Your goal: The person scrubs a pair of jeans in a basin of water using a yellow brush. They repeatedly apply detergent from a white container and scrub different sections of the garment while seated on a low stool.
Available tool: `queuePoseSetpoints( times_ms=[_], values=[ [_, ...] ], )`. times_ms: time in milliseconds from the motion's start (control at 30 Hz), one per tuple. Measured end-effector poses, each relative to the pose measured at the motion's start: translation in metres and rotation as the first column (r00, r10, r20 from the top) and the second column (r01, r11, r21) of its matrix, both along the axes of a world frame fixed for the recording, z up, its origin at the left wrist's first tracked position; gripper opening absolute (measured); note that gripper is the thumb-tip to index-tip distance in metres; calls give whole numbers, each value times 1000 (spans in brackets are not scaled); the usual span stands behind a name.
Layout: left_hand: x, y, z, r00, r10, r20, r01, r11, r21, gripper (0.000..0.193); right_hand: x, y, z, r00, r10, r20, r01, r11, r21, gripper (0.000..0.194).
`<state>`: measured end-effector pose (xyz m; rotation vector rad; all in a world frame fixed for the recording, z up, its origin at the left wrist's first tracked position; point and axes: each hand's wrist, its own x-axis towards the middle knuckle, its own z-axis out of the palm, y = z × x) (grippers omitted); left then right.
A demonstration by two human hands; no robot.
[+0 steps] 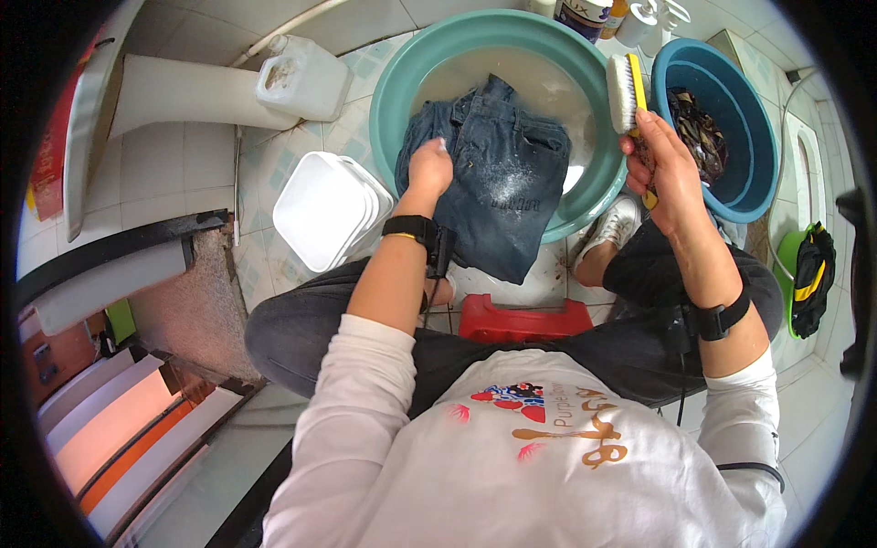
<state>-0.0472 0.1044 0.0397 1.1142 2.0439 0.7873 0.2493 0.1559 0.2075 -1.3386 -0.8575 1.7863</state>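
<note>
Wet blue denim jeans [510,181] hang over the near rim of a large green plastic basin [389,75], and white powder or foam lies on the denim. Cloudy water [466,68] stands behind them in the basin. With curled fingers, my left hand [430,170] grips the jeans on their left part; its fingertips are mostly hidden. My right hand [661,161] holds a scrubbing brush [627,92] with a yellow back and white bristles. The brush is raised over the basin's right rim, apart from the denim, its bristles facing left.
Right of the basin stands a blue bucket [757,137] holding dark patterned cloth [697,133]. White stacked containers [322,212] and a translucent jug [308,82] are at the left. Pump bottles [637,24] stand behind. A red plastic stool [524,320] is below me.
</note>
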Motion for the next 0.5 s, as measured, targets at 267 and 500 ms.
queuePoseSetpoints(
  times_ms=[267,500],
  values=[
    [64,-71,-18,847,-465,-258,478,878,-16,43,-15,-18,-70,841,159,516,-417,798,434,50],
    [78,-104,-4,826,-427,-369,373,904,-210,58,-55,-15,-154,-235,285,929,-931,209,-299,37]
  ],
)
